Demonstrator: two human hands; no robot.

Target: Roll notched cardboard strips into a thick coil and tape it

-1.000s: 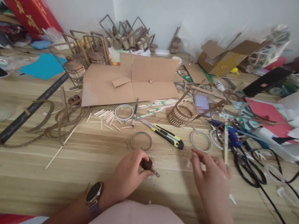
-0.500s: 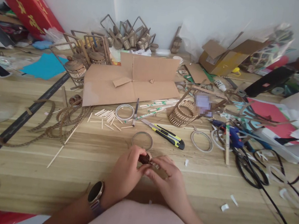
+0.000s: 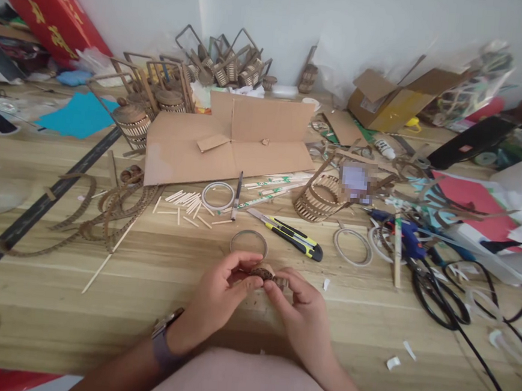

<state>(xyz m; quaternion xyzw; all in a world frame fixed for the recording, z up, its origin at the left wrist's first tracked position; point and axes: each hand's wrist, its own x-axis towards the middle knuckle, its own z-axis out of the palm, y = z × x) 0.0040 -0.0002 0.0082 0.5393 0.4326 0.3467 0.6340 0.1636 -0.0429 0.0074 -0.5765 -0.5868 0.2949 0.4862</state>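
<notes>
My left hand (image 3: 229, 289) pinches a small dark brown coil of strip (image 3: 263, 273) between thumb and fingers. Its near face looks rough and ridged; the far side is partly hidden by fingers. My right hand (image 3: 300, 304) grips the loose end of the strip (image 3: 281, 281) at the coil's right side, with both thumbs close together. Just beyond my hands lies a thin brown ring (image 3: 249, 233) flat on the wooden table (image 3: 133, 330). A yellow and black utility knife (image 3: 291, 234) rests a little further off to the right, its blade pointing away to the left.
Cut sticks (image 3: 183, 201) and a pale ring (image 3: 219, 185) lie before a flattened cardboard sheet (image 3: 187, 147). A slatted basket (image 3: 317, 199) stands right of centre. Further right are a blue glue gun (image 3: 409, 234) and black-handled scissors (image 3: 434, 296). Brown strips (image 3: 114, 220) curl at left.
My hands have turned the coil so that its ridged face tips toward me. My left wrist has rolled, and the right fingers have shifted along the strip.
</notes>
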